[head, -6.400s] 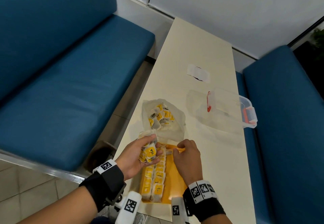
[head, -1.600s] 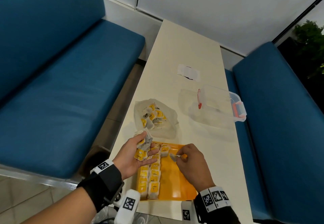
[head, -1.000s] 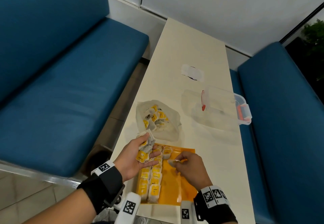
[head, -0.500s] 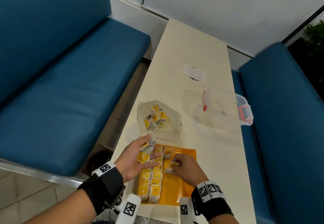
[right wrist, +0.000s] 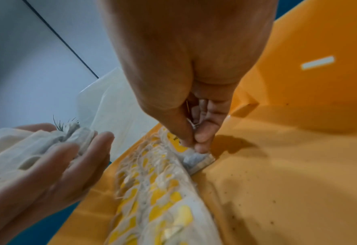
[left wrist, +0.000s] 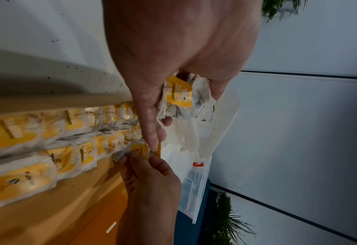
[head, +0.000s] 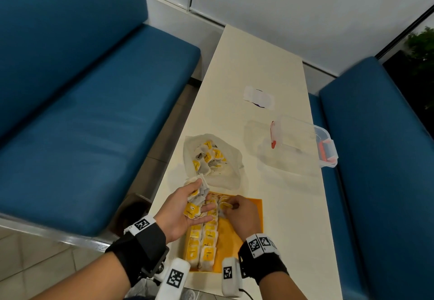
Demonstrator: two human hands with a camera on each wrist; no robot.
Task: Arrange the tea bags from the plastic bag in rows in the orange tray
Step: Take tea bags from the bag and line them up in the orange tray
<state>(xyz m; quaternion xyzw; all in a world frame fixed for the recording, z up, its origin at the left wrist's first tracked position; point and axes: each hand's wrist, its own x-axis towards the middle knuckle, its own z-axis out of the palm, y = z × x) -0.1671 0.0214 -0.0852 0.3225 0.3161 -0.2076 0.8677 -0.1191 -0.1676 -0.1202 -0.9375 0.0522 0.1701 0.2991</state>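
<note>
The orange tray (head: 253, 208) lies at the near end of the table, with two rows of white tea bags with yellow tags (head: 206, 241) along its left side. My left hand (head: 187, 203) hovers palm up over the tray's far left corner and cups a bunch of tea bags (head: 199, 191) (left wrist: 181, 97). My right hand (head: 237, 210) pinches one tea bag (right wrist: 196, 161) by its yellow tag (left wrist: 140, 150) at the far end of the second row, low on the tray floor (right wrist: 278, 165). The plastic bag (head: 225, 173) with more tea bags lies open just beyond the tray.
A clear plastic box with red latches (head: 303, 144) stands to the far right of the bag, near the table's right edge. A white packet (head: 258, 96) lies farther up the table. Blue benches (head: 82, 123) flank the table on both sides.
My right hand has shifted left across the tray to the far end of the second row with a tea bag pinched in it. The left hand has stayed over the tray's corner with its bunch.
</note>
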